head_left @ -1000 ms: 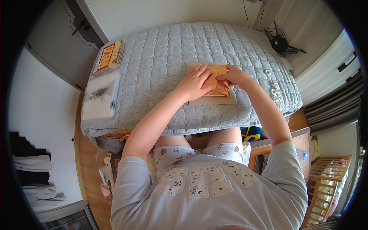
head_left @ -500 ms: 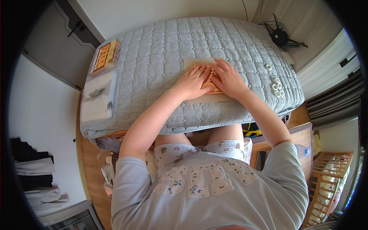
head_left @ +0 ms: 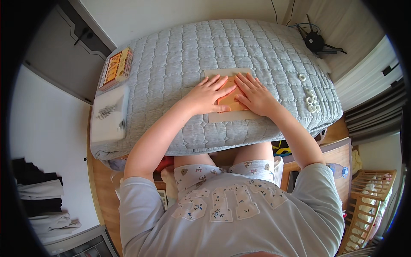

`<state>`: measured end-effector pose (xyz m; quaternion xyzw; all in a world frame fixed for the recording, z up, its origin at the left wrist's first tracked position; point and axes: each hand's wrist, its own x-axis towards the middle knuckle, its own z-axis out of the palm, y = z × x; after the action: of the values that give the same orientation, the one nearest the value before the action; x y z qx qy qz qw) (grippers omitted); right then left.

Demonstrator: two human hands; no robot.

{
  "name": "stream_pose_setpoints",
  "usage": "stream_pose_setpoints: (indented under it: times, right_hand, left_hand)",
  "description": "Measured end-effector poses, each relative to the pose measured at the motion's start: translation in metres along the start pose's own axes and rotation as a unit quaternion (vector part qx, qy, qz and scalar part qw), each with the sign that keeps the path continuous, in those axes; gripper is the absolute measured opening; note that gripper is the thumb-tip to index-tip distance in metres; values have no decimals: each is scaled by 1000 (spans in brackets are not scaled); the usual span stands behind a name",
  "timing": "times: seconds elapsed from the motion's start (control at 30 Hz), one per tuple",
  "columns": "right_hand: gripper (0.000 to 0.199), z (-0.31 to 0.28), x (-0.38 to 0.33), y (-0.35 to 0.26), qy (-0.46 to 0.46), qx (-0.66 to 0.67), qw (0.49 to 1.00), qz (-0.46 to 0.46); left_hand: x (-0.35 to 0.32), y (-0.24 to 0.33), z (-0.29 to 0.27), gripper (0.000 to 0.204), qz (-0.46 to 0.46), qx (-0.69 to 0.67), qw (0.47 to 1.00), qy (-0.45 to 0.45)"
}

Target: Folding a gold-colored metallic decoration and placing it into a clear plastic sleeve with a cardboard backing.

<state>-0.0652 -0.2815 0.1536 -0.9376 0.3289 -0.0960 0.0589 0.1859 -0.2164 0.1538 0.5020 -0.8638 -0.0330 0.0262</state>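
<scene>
A flat orange sheet with a picture or print on it (head_left: pixel 231 101) lies on a larger beige sheet (head_left: pixel 229 117) on the quilted grey mattress. My left hand (head_left: pixel 209 96) rests flat over its left side, fingers spread. On the opposite side my right hand (head_left: pixel 257 96) is also laid flat, with its fingers fanned and thumb pointing inward. Both hands press on the surface and grip nothing. The middle of the orange sheet shows between them; its outer edges are partly covered by my palms and fingers.
Several white tape-like rings (head_left: pixel 311 101) and a single one (head_left: pixel 302 77) lie to the right. At the left edge sit a stack of orange-fronted packs (head_left: pixel 116 68) and a stack of clear plastic bags (head_left: pixel 110 115). A black device with antennas (head_left: pixel 315 43) stands at the far right.
My hands have spread apart and flattened, the left shifting slightly left. More of the orange sheet shows, lying smoother; the crumpled pale bits at its top are no longer visible.
</scene>
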Motion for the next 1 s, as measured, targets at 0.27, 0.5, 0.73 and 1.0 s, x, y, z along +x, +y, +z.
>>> stream_pose_setpoints:
  times: [0.27,0.5,0.73,1.0]
  right_hand:
    - [102,-28,-6,24,-112,-2,992,-49]
    - [129,-38,-6,40,-141,-15,987,-68]
    - [119,-55,4,31,-169,50,984,-18]
    - [92,1,22,-33,80,59,993,55]
  left_hand:
    - [-1,-7,-9,96,23,-4,999,-38]
    - [2,-8,-12,107,19,-32,997,-69]
    - [1,-7,-16,105,-2,-66,994,-82]
    - [3,-8,-15,108,-8,-63,994,-84]
